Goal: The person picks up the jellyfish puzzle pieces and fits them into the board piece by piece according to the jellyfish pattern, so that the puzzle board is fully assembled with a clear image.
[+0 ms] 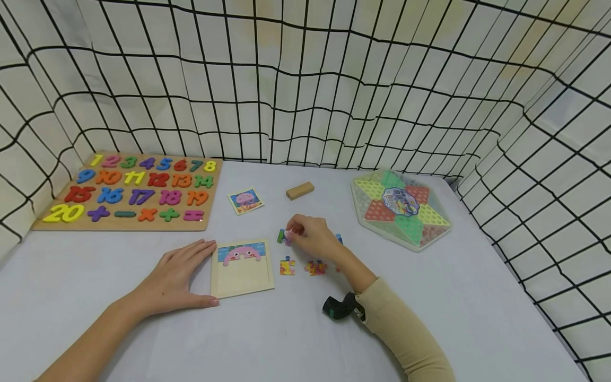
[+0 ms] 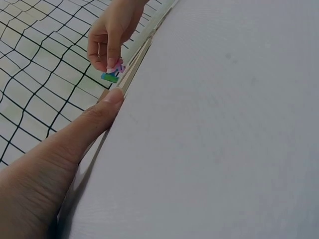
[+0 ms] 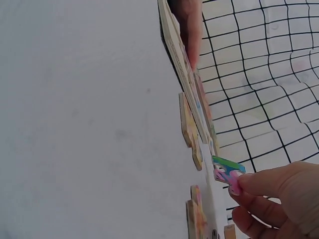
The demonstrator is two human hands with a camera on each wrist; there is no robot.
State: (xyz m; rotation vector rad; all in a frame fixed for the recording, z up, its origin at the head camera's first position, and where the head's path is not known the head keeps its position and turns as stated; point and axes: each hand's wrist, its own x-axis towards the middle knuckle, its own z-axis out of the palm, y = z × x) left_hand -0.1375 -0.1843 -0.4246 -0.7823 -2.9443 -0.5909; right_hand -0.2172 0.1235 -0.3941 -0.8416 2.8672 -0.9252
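My right hand [image 1: 312, 236] pinches a jigsaw puzzle piece [image 3: 227, 168], green, blue and pink, between thumb and fingers. In the left wrist view this piece [image 2: 110, 77] is tilted in the fingertips. A wooden puzzle tray [image 1: 242, 278] lies to its left, its top part filled with a pink animal's head on blue. My left hand [image 1: 174, 276] lies with fingers extended along the tray's left side, thumb at the lower corner. Right of the tray are a yellow puzzle piece [image 1: 287, 267] and red-and-yellow puzzle pieces [image 1: 315, 268]. Other pieces are partly hidden behind the right forearm.
A wooden number board [image 1: 119, 215] lies at the back left. Behind the tray are a small picture card [image 1: 245, 200] and a wooden block [image 1: 300, 191]. A hexagonal board game [image 1: 401, 209] sits at the right. Black wire mesh [image 1: 305, 74] surrounds the table's back and sides.
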